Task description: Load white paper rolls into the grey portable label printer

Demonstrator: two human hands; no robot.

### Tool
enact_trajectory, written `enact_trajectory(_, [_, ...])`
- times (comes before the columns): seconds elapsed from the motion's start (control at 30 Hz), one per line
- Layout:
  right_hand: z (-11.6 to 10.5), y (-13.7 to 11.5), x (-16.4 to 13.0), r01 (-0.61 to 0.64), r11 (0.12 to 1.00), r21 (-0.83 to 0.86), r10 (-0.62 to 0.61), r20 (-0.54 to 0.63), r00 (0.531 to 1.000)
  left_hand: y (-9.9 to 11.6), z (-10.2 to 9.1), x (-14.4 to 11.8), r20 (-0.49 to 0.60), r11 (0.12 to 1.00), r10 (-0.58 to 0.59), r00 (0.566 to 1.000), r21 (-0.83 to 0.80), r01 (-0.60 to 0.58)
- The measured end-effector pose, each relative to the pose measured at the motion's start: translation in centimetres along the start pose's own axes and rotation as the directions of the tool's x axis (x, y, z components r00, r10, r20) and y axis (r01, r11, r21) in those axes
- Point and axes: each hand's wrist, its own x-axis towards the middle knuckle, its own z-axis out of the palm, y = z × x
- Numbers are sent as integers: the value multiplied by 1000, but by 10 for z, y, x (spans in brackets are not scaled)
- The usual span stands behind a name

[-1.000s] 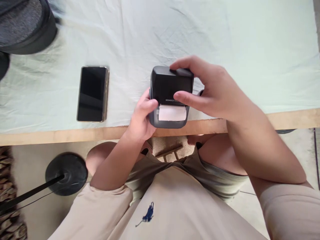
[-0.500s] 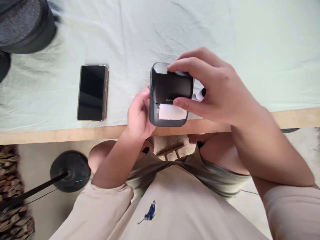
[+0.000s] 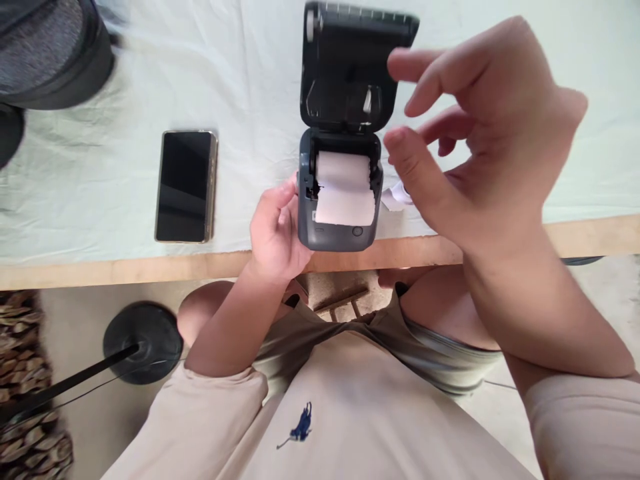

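A small dark grey label printer (image 3: 337,239) is near the table's front edge, its black lid (image 3: 353,67) swung up and back. Inside sits a white paper roll (image 3: 345,167), and a loose strip of its paper hangs over the front, above a round button. My left hand (image 3: 277,230) grips the printer's left side, with the fingers partly hidden beneath it. To the right of the lid, my right hand (image 3: 480,133) is raised with fingers apart, holding nothing. Behind its thumb a crumpled white paper piece (image 3: 396,196) lies partly hidden.
A smartphone (image 3: 184,187) in a clear case lies on the pale cloth (image 3: 260,73) to the left. A black round case-like object (image 3: 55,60) occupies the far left corner. The wooden table edge (image 3: 100,268) runs across, and a black stand base (image 3: 143,343) is on the floor.
The printer's lid has gone from closed to fully raised, exposing the paper roll. My right hand has let go of the lid and moved up and right. My left hand keeps its grip.
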Motion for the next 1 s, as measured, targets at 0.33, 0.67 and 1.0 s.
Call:
enact_trajectory(0.33, [1,1,-2,141,850,-508,101,419,902,-7,-7,-3,125,998,34,992,-59,-27])
enact_trajectory(0.67, [-11,-2,8,-50,972,-231,122,308,944,-8,-6,0,92,994,66,994,-97,-57])
enact_trajectory(1.0, [-25,80,-7,-301,937,178,307,-10,952,1,-1,4,24,993,6,1000,-115,-3])
